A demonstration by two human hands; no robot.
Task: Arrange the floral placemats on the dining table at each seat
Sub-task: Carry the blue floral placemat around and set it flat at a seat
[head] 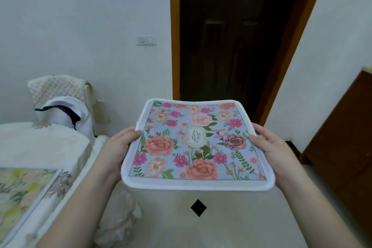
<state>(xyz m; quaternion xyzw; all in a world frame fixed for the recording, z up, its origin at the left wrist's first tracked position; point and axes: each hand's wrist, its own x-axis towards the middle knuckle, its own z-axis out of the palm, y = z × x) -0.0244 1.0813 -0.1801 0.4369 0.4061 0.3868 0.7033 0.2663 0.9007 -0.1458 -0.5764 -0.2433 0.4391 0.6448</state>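
Hands hold one floral placemat (198, 145) level in the air, clear of any surface; left hand (120, 145) grips its left edge with the thumb on top, right hand (269, 147) grips the right edge likewise; its long axis runs from hand to hand; dining surface (40, 147), under a pale cloth, lies to the left of the placemat and lower, nearer the left hand, with a second floral placemat (24, 193) already lying there; a covered chair (60, 96) stands beyond it; the carry likely needs a leftward swing

A white-clothed dining table (40, 147) at left carries a green-yellow floral placemat (22, 193).
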